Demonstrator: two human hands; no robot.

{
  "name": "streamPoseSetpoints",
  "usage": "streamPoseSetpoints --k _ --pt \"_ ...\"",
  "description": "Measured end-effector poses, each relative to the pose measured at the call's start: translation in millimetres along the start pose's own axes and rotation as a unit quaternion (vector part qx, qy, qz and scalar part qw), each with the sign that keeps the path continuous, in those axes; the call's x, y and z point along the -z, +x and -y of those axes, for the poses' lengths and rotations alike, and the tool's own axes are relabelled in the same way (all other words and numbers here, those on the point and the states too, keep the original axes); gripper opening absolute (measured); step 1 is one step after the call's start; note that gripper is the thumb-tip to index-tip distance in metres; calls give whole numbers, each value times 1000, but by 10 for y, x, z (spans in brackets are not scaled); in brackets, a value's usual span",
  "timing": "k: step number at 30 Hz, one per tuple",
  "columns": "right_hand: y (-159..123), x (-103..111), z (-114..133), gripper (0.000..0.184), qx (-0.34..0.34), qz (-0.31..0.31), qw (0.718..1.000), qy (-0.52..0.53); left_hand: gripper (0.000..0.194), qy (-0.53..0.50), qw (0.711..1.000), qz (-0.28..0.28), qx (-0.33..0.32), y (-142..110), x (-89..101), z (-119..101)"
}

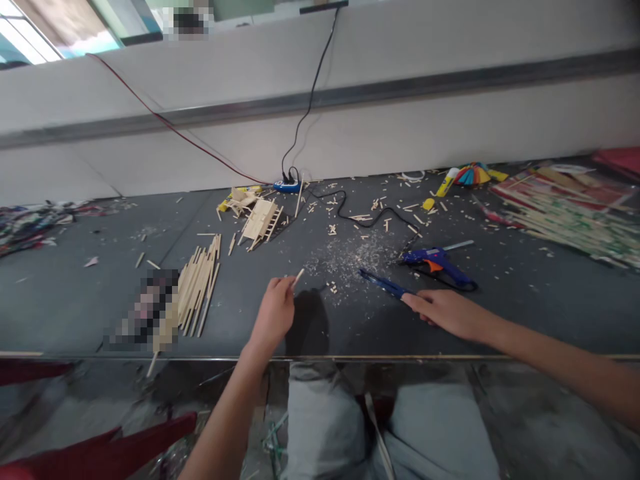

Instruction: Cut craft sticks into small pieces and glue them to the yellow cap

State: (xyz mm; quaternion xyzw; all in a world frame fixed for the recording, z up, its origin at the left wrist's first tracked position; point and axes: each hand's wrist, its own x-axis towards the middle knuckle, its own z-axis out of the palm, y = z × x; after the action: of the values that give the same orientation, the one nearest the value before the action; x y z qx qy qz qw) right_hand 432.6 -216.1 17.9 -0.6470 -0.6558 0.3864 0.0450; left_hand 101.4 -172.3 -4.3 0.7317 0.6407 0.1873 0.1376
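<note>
My left hand (pixel 278 308) is closed, with the pale tip of a short wooden stick (pixel 299 277) poking out past the fingers. A slim blue hand tool with a long narrow front (pixel 381 283) is gripped by its rear end in my right hand (pixel 445 312); its exact kind is unclear. The tool points left, toward white shavings (pixel 361 257) and small offcuts (pixel 332 288) on the dark table. Just behind my right hand lies a blue glue gun (pixel 440 261) with an orange trigger. A small built stick model (pixel 260 221) stands farther back, left of centre.
A bundle of wooden sticks (pixel 197 287) lies on the left, beside a blurred dark item (pixel 145 310). A blue power socket (pixel 287 185) with cords sits by the wall. Green-marked sticks (pixel 565 217), a glue bottle (pixel 447 182) and a colourful fan-shaped object (pixel 473 175) lie at right.
</note>
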Motion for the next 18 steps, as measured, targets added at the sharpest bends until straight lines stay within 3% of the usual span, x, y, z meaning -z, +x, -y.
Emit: streamPoseSetpoints --k 3,9,13,18 --pt "-13 -46 166 59 26 -16 999 12 28 -143 990 21 -2 -143 -14 -253" --pt "-47 -192 396 53 63 -62 995 40 23 -378 922 75 36 -392 -87 -689" --pt "-58 -295 427 55 64 -88 993 37 25 -432 898 75 37 -451 -142 -820" --pt "-60 -368 445 59 74 -97 992 27 21 -416 907 66 33 -470 -193 -856"
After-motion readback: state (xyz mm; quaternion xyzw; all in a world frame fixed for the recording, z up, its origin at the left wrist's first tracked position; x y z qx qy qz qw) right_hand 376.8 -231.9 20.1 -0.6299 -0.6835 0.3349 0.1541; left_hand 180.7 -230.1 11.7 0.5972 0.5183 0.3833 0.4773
